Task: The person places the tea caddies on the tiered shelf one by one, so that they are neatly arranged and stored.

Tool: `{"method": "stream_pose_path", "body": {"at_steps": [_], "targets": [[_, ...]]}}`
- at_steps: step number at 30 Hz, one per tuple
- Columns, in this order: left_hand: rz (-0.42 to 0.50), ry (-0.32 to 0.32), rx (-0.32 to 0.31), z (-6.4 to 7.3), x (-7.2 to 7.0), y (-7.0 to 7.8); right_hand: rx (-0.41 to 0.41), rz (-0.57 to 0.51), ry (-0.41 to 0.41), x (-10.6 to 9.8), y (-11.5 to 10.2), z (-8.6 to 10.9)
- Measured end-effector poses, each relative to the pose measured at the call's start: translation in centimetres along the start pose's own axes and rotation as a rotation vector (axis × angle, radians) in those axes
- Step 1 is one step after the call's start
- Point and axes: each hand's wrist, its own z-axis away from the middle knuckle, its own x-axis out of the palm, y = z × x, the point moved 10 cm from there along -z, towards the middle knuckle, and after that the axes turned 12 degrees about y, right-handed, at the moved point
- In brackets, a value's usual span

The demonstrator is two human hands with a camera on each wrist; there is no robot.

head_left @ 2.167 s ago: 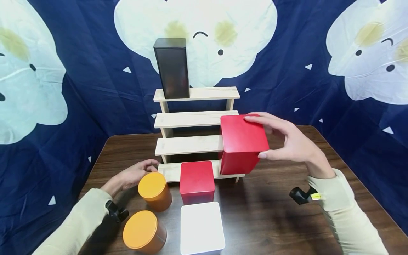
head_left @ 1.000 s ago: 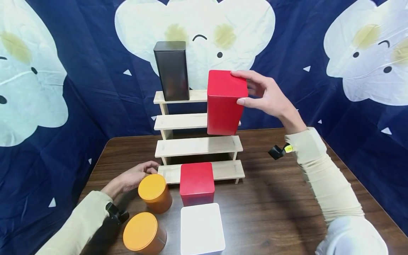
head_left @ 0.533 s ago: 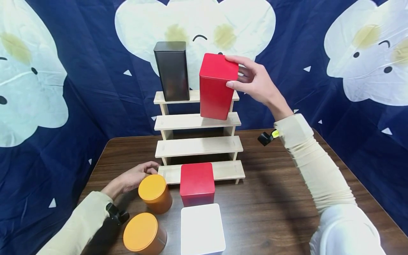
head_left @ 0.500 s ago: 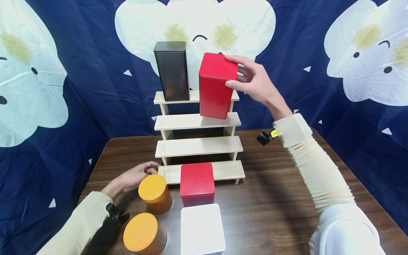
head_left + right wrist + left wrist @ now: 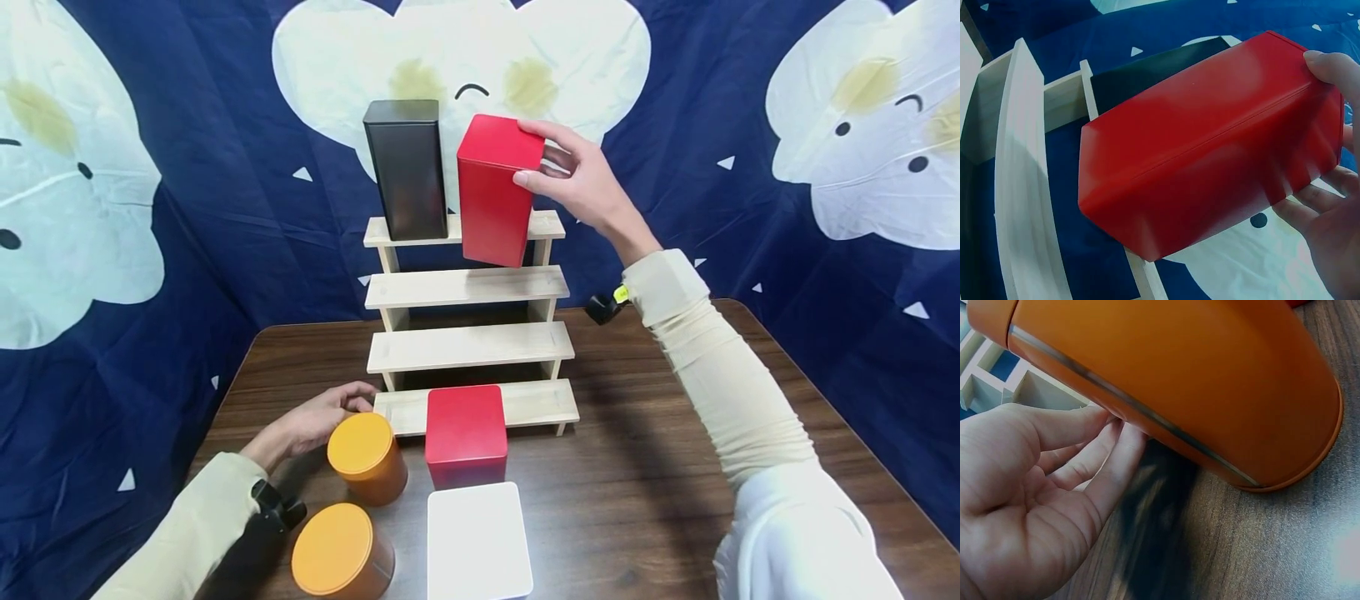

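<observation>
My right hand [image 5: 573,171] grips a tall red rectangular tin [image 5: 495,200] near its top, thumb on the front and fingers on the far side. The tin hangs slightly tilted before the top step of a four-tier wooden display stand [image 5: 465,287], right of a tall black tin [image 5: 405,171] standing on that step. In the right wrist view, the red tin [image 5: 1204,144] overlaps the top step. My left hand [image 5: 318,417] pinches the left end of the lowest step; its fingertips are partly hidden behind an orange canister [image 5: 1197,381] in the left wrist view.
Two orange round canisters, the nearer one [image 5: 333,550] at front left, stand on the dark wooden table [image 5: 622,500]. A second red tin [image 5: 467,429] stands before the stand, with a white-lidded square tin [image 5: 480,537] nearer. A blue cloud-print cloth [image 5: 225,208] hangs behind.
My right hand has raised the red tin from beside the lower steps up and leftward to the top step, closer to the black tin. The left hand stays put.
</observation>
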Motion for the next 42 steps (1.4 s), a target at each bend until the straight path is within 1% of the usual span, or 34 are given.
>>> {"method": "stream_pose_path", "body": {"at_steps": [4,7,11,15,20,25,31,34,42], "targets": [[-0.001,0.002,0.001,0.1,0.0,0.1,0.041,-0.018,-0.029,0.4,-0.4,-0.1],[0.002,0.005,0.003,0.2,-0.1,0.2,0.056,0.005,-0.058,0.6,-0.9,-0.2],[0.007,0.001,0.004,0.2,0.0,0.3,0.062,0.095,-0.075,0.5,-1.4,-0.3],[0.009,-0.003,0.001,0.2,0.1,0.4,0.063,0.166,-0.066,0.2,-1.5,-0.4],[0.007,-0.001,-0.001,0.2,0.0,0.3,0.043,0.207,0.005,-0.1,-1.8,-0.7],[0.010,-0.003,0.001,0.1,-0.1,0.1,0.024,0.222,0.083,-0.4,-0.6,-1.7],[0.009,0.000,0.003,0.1,-0.2,0.0,0.034,0.284,0.156,-0.6,0.3,-2.7],[0.007,0.001,0.008,0.1,-0.2,0.1,0.045,0.307,0.179,-0.6,0.5,-3.0],[0.009,-0.003,0.008,0.1,-0.1,0.1,0.050,0.340,0.204,-0.7,1.1,-3.5]]}}
